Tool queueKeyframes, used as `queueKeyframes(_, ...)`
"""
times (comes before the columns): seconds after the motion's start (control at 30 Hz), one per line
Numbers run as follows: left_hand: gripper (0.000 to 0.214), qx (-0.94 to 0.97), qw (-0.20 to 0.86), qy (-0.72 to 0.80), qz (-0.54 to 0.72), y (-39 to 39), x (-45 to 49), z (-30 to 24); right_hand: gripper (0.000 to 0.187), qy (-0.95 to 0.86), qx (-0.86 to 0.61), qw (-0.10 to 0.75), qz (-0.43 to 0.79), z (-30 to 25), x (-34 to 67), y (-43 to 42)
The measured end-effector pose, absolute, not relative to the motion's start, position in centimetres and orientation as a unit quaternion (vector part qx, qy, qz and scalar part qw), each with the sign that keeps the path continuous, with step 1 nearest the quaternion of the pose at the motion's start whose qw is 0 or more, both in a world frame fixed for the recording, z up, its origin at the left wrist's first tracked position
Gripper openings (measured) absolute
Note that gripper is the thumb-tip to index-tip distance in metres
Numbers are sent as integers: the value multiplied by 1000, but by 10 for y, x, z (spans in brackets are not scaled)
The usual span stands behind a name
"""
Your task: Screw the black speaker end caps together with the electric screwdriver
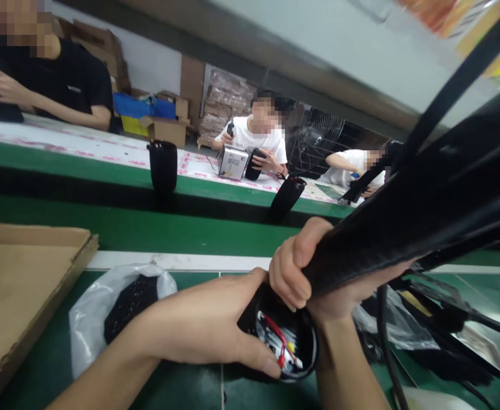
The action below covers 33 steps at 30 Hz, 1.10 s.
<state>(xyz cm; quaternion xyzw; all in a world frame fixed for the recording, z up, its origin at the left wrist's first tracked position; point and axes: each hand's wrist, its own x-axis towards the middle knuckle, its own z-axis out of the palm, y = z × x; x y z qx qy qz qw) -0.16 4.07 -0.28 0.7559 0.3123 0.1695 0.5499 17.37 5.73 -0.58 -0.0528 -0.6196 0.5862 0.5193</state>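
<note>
Nearest the camera, the left hand (216, 324) wraps the side of a black round housing (286, 341), thumb on its rim; inside it show red wires (278, 336). The housing sits low on the green bench (181, 387). Just above, the right hand (314, 273) is clamped around a long black tool (425, 210) slanting up to the right. Left lies a clear bag of black parts (113, 307), beside a cardboard box (23, 285). Farther off, two black cylinders (163, 165) stand on the conveyor (105, 171), where other people work.
</note>
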Motion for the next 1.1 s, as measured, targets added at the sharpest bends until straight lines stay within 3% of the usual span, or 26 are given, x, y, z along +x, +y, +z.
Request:
queueKeyframes(0.1,66,769,540,296,173,38,-2,-1,80,-586,-20,519,622,-6,173,56)
queueKeyframes(0.17,87,783,528,275,178,33,4,-7,78,-526,11,551,648,0,180,60)
queueKeyframes(0.23,105,798,496,298,167,29,18,-22,69,-462,56,594,656,8,197,69)
queueKeyframes(0.33,108,801,418,400,156,22,40,-47,54,-388,150,613,672,-1,230,99)
queueKeyframes(0.5,103,754,365,502,216,17,34,-33,27,-246,276,554,746,-91,242,150)
queueKeyframes(0.67,74,703,200,584,353,72,12,30,31,-172,299,536,771,-176,200,163)
queueKeyframes(0.8,70,677,98,618,388,171,20,37,42,-137,282,545,778,-194,193,167)
queueKeyframes(0.9,37,673,91,638,363,244,37,20,45,-110,273,563,773,-194,199,170)
queueKeyframes(1.1,33,665,109,677,294,331,54,-18,50,-50,248,591,766,-192,201,170)
